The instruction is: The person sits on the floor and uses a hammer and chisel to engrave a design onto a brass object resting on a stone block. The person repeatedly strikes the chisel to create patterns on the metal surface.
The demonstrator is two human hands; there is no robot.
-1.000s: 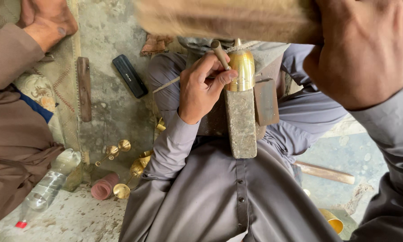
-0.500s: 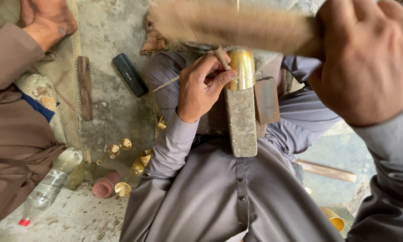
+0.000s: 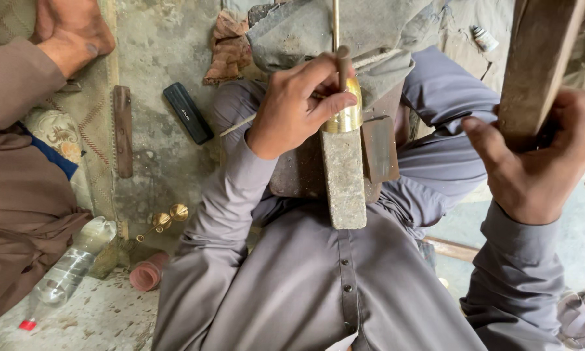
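Brass piece, a rounded golden shell, sits on the far end of a long grey metal block that runs from the person's lap away from the body, its long axis pointing straight ahead. The left hand is wrapped over the brass from the left, thumb and fingers pinching a short rod-like punch upright on top of it, so the punch stands across the block's long axis, its top end free above the knuckles. A thin metal rod rises from behind the punch toward the top edge of the view; whether it joins the brass I cannot tell.

The right hand is clamped around the handle of a wooden mallet, held up and well to the right of the brass, nearer the camera than the punch. From that hand the punch head lies to the left and lower down, with the left hand's fingers just beside it. The left hand is touching the brass; the right is well apart from it.

On the floor to the left lie a flat file, a dark slim case, small brass fittings and a plastic bottle. Another person's hand rests at the upper left.
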